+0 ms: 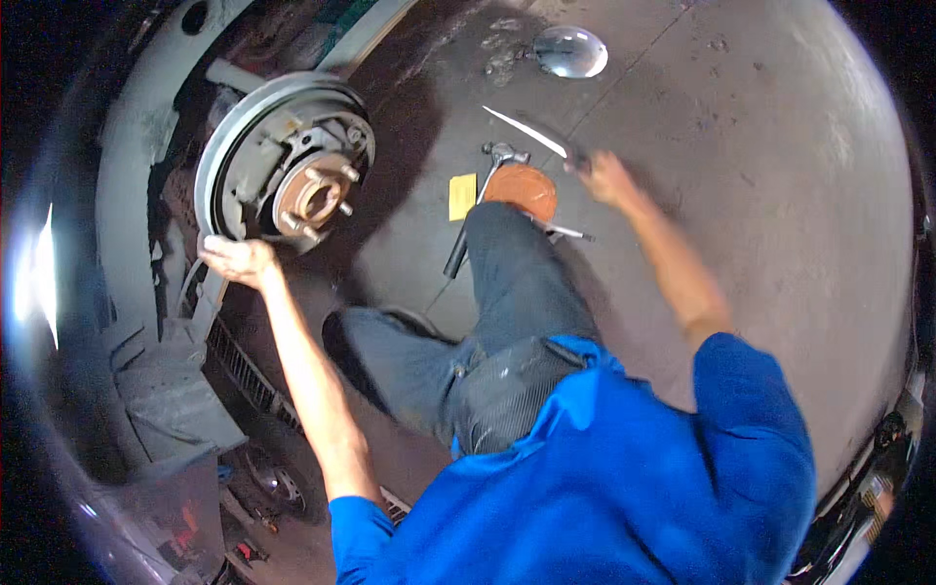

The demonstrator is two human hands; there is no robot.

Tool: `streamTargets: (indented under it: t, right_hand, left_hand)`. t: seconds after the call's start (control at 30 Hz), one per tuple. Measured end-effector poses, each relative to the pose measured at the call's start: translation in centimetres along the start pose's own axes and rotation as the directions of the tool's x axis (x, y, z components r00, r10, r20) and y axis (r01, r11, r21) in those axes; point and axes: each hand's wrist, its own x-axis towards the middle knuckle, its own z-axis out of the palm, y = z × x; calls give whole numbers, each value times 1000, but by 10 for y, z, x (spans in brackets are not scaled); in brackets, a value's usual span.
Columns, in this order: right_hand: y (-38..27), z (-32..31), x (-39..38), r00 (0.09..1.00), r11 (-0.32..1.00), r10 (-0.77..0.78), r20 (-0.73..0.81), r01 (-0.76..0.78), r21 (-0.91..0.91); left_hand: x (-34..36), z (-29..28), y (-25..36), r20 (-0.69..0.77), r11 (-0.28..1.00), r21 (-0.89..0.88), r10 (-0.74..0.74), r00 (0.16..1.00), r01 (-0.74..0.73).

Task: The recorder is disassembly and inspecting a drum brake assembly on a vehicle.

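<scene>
From where I'm standing, the right grip [606,180] is wrapped round the handle of a long-bladed tool [526,131] at 1 o'clock; probably light, stiff, best held there. Left grip [242,259] meets the heavy-looking brake assembly [273,161], 10 o'clock, can't tell how tightly.

Motion blurs the right hand [606,180] and its forearm, so the separate fingers cannot be made out; the fist hides part of the dark handle of the pointed tool [525,131]. Whether the left hand [240,261] presses on the near rim of the brake assembly [206,175] or sits just beside it cannot be told. The knee [509,232] covers the near part of the orange disc [520,185], a stretch of the black-gripped tool [455,255] and one end of a thin rod [571,232]. Marks on the yellow card [462,197] are too small to read. The near edge cuts off the blue shirt [624,487].
</scene>
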Motion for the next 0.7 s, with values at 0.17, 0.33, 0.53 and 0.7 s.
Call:
streamTargets:
  t: [0.17, 0.33, 0.53, 0.7]
  right_hand:
    - [40, 122, -40, 893, 889, 444, -71, -429, 161]
    - [-40, 157, -81, 992, 970, 80, 93, -56, -236]
    - [-54, 168, -79, 879, 919, 374, 296, -309, -243]
    - [-37, 121, -93, 918, 964, 226, 327, -260, 64]
  left_hand:
    - [-2, -1, -5, 76, 998, 23, -55, 996, 54]
    - [-14, 8, -23, 16, 987, 139, 76, 997, -78]
    - [-14, 10, -25, -70, 963, 20, 271, 960, -270]
    - [6, -7, 6, 51, 997, -57, -55, 997, 58]
